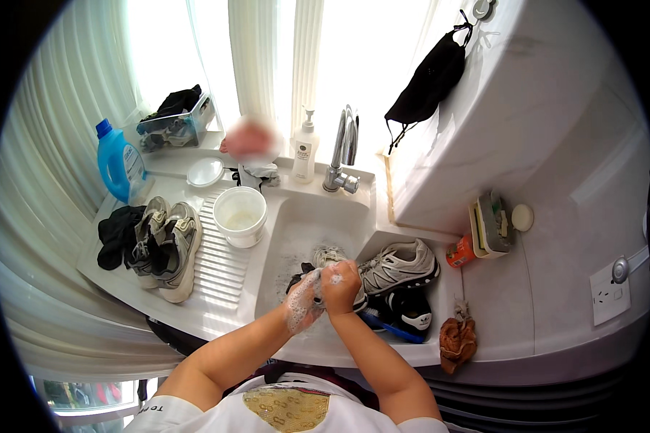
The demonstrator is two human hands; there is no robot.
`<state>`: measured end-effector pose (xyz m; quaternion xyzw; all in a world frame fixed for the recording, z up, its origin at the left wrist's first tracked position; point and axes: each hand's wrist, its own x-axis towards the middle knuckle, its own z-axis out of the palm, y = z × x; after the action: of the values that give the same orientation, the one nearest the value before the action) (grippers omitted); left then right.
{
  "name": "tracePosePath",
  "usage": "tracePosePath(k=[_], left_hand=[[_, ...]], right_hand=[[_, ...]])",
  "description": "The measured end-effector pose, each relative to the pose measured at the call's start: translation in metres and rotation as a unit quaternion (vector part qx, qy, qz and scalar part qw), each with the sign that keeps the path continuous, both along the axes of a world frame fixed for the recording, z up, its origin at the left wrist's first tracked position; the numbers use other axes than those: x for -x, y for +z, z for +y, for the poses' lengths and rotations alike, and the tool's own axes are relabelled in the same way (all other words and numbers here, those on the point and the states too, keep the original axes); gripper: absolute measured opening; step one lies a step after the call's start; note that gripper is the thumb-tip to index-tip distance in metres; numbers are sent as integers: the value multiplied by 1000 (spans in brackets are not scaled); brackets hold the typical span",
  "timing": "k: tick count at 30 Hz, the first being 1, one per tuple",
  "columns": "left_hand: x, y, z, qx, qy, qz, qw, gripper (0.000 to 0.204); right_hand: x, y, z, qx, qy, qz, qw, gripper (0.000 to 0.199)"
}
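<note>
Clutching one soapy grey shoe (pixel 330 257) over the sink (pixel 307 224), frame centre: left hand (pixel 301 296) and right hand (pixel 341 283), grip closed around it | two shoes (pixel 167 245) left worktop (pixel 217 289) | two shoes (pixel 401 278) right | one white cup (pixel 240 215)

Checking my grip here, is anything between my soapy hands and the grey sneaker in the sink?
Nothing visible: left hand and right hand both touch the grey sneaker over the white sink, only foam between.

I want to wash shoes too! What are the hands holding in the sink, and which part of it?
Both soapy hands, left hand and right hand, grip a grey sneaker over the sink. They cover the part held, so it cannot be told.
</note>
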<state>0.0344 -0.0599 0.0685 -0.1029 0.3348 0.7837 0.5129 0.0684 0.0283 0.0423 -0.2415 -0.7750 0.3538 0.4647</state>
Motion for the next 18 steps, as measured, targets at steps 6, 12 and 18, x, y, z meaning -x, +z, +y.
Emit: tracePosePath(k=[6, 12, 18], left_hand=[[19, -57, -10, -141, -62, -17, 988, 17], [14, -36, -6, -285, -155, -24, 946, 22], [3, 22, 4, 60, -86, 19, 994, 19]], right_hand=[[-10, 25, -33, -120, 221, 104, 962, 16], [-4, 21, -32, -98, 160, 105, 977, 13], [-2, 3, 0, -53, 35, 46, 997, 14]])
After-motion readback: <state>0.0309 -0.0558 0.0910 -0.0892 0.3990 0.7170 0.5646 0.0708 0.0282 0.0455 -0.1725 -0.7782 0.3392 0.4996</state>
